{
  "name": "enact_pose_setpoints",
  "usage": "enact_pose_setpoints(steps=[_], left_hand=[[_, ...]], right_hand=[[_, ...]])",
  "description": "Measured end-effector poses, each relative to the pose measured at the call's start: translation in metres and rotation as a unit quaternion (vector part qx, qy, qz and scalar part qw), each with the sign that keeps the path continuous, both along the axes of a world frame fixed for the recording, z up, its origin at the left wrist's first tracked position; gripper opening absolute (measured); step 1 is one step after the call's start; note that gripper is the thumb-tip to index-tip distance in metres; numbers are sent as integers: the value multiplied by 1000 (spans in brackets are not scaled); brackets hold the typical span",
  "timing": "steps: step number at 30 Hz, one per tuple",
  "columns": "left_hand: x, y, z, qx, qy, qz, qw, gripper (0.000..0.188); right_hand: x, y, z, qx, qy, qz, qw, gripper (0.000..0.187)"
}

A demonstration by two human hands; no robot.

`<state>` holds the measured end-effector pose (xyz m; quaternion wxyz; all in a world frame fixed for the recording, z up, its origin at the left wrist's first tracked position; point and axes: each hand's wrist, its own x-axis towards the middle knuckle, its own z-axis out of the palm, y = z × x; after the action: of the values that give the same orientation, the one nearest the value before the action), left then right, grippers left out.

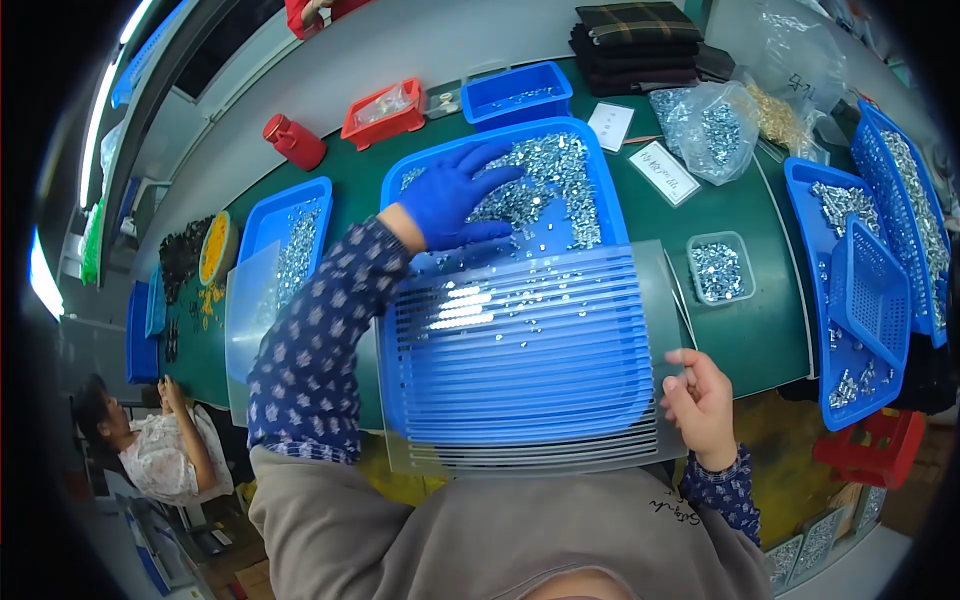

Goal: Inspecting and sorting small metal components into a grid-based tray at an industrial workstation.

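Note:
My left hand (452,203), in a blue glove, is over a large blue tray (388,185) with its fingers spread. Beneath and beside the fingers lie many small shiny metal parts (565,170), heaped toward the tray's far side. A clear plastic sheet with a row of long slots (520,375) rests across the near part of the tray, and a few loose metal parts are scattered at its far end. At the sheet's right edge, my bare right hand (702,402) has thumb and forefinger closed on the rim; its other fingers are curled.
Left of the tray stands a smaller blue tray (325,215) of metal parts, partly under another clear sheet (250,315). A clear tub (720,268) of parts sits at right. Beyond are a blue bin (515,95), an orange bin (385,118) and a red flask (294,142). Another person (175,450) sits at left.

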<state>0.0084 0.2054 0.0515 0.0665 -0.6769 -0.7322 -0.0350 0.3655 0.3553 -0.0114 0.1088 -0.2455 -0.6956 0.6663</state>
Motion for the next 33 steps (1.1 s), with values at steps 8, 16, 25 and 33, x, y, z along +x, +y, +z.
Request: enact_pose_setpoints(steps=[8,16,25,33], left_hand=[[-27,98,-51,-11,-59,-61,996,57],[-26,80,-47,-16,-53,-4,998,66],[-24,78,-62,-33,-61,-31,997,49],[-19,85,-51,-66,-107,73,989,30]], right_hand=[[3,2,-8,38,13,13,999,28],[1,4,-4,67,19,17,997,28],[-5,-1,-3,72,13,-2,997,27],[-21,-8,3,66,23,-20,997,26]])
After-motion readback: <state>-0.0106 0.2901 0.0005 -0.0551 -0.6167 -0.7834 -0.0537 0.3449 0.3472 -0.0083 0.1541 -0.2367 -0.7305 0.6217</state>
